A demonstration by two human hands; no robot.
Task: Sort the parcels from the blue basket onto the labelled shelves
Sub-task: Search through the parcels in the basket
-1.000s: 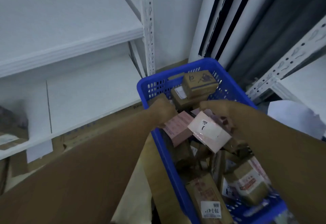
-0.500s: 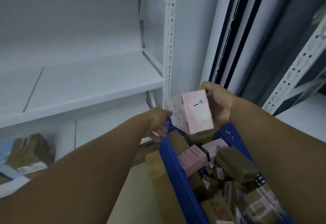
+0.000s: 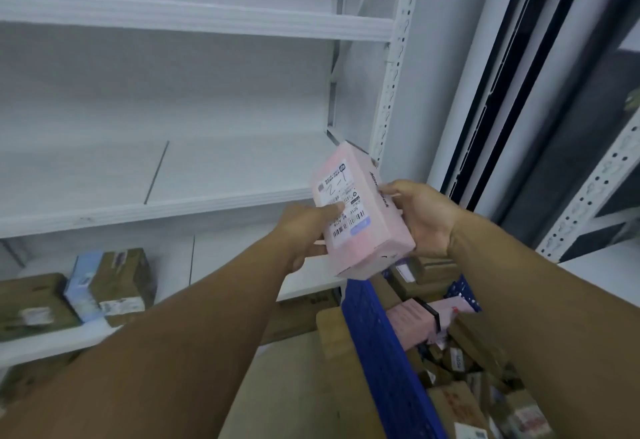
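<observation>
**Pink parcel in both hands, label facing you, shelf to the left**

You hold the pink parcel just above the left rim of the blue basket.

- Left hand: grips the left edge, thumb pressed on the white label.
- Right hand: clasps the right side, fingers curled round it.
- Long axis: runs away from you, far end tipped up toward the rack upright.
- Middle shelf: lies ahead and left, so your left hand is nearer it.
- Writing: a handwritten mark, seemingly "2-1", sits sideways above barcodes. The small print and the dark side lettering are too blurred to read. No shelf tag shows.
</observation>
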